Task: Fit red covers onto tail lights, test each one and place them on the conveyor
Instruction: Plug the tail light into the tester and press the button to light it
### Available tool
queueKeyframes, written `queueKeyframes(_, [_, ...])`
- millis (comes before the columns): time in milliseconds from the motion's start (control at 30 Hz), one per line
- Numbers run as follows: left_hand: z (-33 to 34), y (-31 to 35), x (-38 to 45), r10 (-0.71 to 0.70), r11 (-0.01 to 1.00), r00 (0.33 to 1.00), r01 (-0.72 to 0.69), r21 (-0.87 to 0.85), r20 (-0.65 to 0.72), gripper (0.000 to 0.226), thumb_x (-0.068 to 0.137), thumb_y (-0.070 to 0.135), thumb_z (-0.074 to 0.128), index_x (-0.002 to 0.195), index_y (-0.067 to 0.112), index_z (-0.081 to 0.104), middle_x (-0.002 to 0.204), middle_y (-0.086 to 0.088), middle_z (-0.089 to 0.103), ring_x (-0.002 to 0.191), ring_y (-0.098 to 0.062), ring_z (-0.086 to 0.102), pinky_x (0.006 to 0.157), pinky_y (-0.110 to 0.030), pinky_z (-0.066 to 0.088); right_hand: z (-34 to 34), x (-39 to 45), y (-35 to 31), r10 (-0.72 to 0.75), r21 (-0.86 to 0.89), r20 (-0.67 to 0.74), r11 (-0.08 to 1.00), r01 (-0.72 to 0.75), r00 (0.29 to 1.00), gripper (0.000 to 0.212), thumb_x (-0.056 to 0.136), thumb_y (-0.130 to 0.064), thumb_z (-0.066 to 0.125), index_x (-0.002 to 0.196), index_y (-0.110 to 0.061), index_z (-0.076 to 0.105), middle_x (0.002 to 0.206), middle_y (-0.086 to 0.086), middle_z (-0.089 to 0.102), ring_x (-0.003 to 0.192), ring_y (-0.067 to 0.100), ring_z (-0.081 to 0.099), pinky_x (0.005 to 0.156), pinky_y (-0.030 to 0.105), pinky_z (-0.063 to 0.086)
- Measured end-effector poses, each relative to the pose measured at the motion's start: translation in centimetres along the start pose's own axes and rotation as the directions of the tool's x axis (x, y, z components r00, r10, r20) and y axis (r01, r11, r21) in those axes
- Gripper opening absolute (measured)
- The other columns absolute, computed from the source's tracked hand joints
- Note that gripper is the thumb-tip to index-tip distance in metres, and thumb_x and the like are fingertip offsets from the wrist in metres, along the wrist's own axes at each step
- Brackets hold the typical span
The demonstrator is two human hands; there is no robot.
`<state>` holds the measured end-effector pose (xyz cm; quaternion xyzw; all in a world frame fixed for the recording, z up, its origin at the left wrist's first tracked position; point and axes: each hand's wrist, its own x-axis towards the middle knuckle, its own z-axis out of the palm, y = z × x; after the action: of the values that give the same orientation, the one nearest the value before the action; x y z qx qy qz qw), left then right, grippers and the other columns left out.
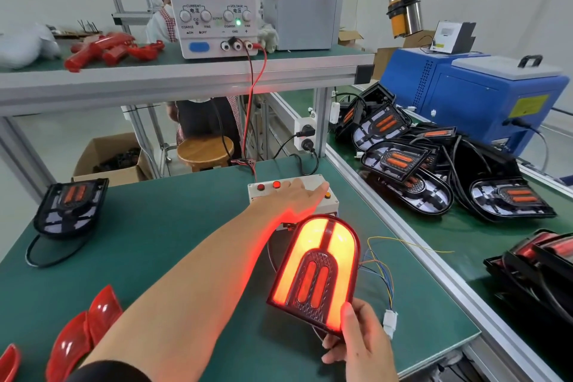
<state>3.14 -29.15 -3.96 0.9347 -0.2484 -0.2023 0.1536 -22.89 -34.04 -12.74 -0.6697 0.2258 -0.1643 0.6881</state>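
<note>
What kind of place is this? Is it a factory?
Most likely a factory assembly bench: a power supply on the shelf, a lit tail light under test, and uncovered tail lights piled on the conveyor.

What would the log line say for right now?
step: test | left hand: pressing on switch box | right hand: holds tail light | light: glowing | supply: reads 12.00 V

Occlusions and crops, head view

Left hand [297,195] is covering the far half of the test box [313,187], so button contact is unreadable. Right hand [359,341] is hiding the lit tail light [313,273] at its 5 o'clock corner. Loose red covers [80,338] are getting cropped at frame 7 o'clock. Person behind the power supply [210,3] is mostly blocked.
</note>
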Motion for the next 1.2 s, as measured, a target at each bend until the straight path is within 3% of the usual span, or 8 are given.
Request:
queueKeyframes(167, [-0.22, -0.13, -0.20, -0.003, 1.000, 1.000, 0.003, 0.018, 0.014, 0.031, 0.098, 0.071, 0.009, 0.125, 0.056, 0.008, 0.160, -0.004, 0.024, 0.146, -0.037, 0.027, 0.113, -0.060, 0.027, -0.01, 0.12, 0.28, -0.001, 0.013, 0.001, 1.000, 0.001, 1.000, 0.012, 0.103, -0.017, 0.051, 0.105, -0.010, 0.061, 0.062, 0.019, 0.068, 0.048, 0.029, 0.061, 0.043, 0.039, 0.054])
queueKeyframes(333, [-0.22, -0.45, -0.19, 0.006, 0.999, 0.999, -0.007, 0.038, 0.036, 0.063, 0.092, 0.079, 0.005, 0.147, 0.050, 0.014, 0.164, -0.001, 0.021, 0.150, -0.036, 0.022, 0.119, -0.059, 0.019, 0.19, 0.04, 0.52, 0.010, 0.086, 0.000, 0.996, -0.010, 1.000, 0.014, 0.101, -0.015, 0.052, 0.104, -0.006, 0.063, 0.065, 0.018, 0.067, 0.050, 0.026, 0.061, 0.040, 0.035, 0.052])
queueKeyframes(500, [-0.10, -0.10, 0.01, 0.023, 0.998, 1.000, -0.022, 0.054, -0.010, 0.030, 0.106, 0.053, 0.012, 0.134, 0.059, 0.002, 0.159, -0.012, 0.025, 0.146, -0.043, 0.025, 0.114, -0.067, 0.024, 0.05, 0.30, 0.80, -0.004, 0.036, 0.000, 0.999, 0.004, 1.000, 0.013, 0.103, -0.016, 0.051, 0.104, -0.008, 0.062, 0.059, 0.020, 0.066, 0.044, 0.029, 0.059, 0.041, 0.036, 0.052])
queueKeyframes(767, [-0.18, -0.18, 0.23, 0.056, 0.992, 0.998, -0.058, 0.113, 0.023, 0.027, 0.096, 0.071, 0.002, 0.122, 0.069, 0.011, 0.160, -0.004, 0.026, 0.149, -0.039, 0.023, 0.116, -0.067, 0.019, -0.03, 0.33, 0.86, -0.010, 0.001, -0.003, 1.000, 0.010, 1.000, 0.014, 0.103, -0.019, 0.050, 0.103, -0.011, 0.062, 0.059, 0.019, 0.067, 0.043, 0.030, 0.060, 0.042, 0.037, 0.054])
queueKeyframes(1000, [-0.26, -0.03, 0.06, 0.044, 0.993, 0.999, -0.046, 0.110, 0.024, 0.019, 0.102, 0.064, 0.006, 0.121, 0.065, 0.007, 0.161, -0.007, 0.025, 0.148, -0.038, 0.025, 0.116, -0.066, 0.021, -0.03, 0.15, 0.52, -0.004, 0.024, 0.013, 1.000, 0.004, 1.000, 0.013, 0.102, -0.017, 0.051, 0.104, -0.009, 0.061, 0.059, 0.019, 0.066, 0.043, 0.026, 0.060, 0.040, 0.033, 0.052])
queueKeyframes(1100, [-0.24, -0.02, 0.13, 0.046, 0.993, 0.999, -0.048, 0.111, 0.024, 0.027, 0.102, 0.062, 0.004, 0.129, 0.066, 0.006, 0.160, -0.007, 0.025, 0.149, -0.037, 0.024, 0.116, -0.066, 0.019, -0.06, 0.16, 0.51, 0.003, 0.030, 0.013, 1.000, -0.003, 1.000, 0.014, 0.102, -0.018, 0.051, 0.104, -0.008, 0.062, 0.058, 0.019, 0.066, 0.042, 0.025, 0.059, 0.038, 0.030, 0.051])
queueKeyframes(1200, [-0.27, -0.35, 0.33, 0.075, 0.981, 0.996, -0.083, 0.175, 0.054, 0.049, 0.099, 0.061, 0.000, 0.147, 0.061, 0.003, 0.162, -0.010, 0.022, 0.149, -0.040, 0.022, 0.116, -0.066, 0.021, 0.10, 0.13, 0.52, 0.005, 0.038, 0.007, 0.999, -0.005, 1.000, 0.023, 0.096, -0.029, 0.053, 0.103, -0.009, 0.062, 0.060, 0.018, 0.066, 0.046, 0.027, 0.061, 0.042, 0.036, 0.053])
